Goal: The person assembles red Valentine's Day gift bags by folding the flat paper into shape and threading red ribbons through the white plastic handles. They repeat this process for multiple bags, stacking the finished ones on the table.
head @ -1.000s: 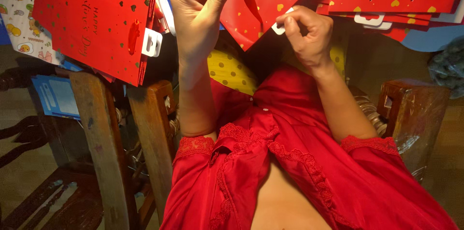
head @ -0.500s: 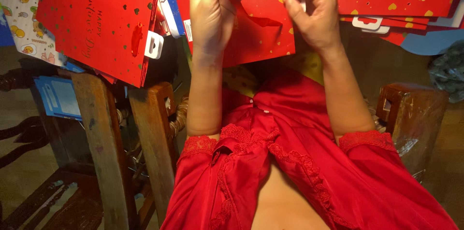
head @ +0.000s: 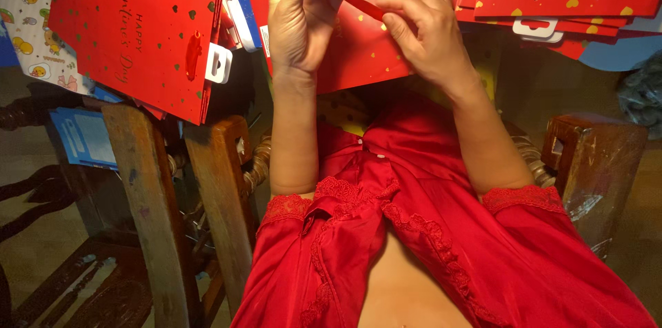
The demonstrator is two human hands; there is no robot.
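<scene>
Both hands work a thin red ribbon strip (head: 360, 4) — the left hand (head: 298, 21) pinches one end up high, the right hand (head: 420, 25) grips the other, drawing it taut just above the gold-hearted red paper bag (head: 365, 52) beneath.

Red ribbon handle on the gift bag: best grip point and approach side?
Pinch the red ribbon at its free mid-span, between the left hand and right hand, coming from above. It is a thin strip stretched taut, lifted slightly off the red gift bag.
</scene>
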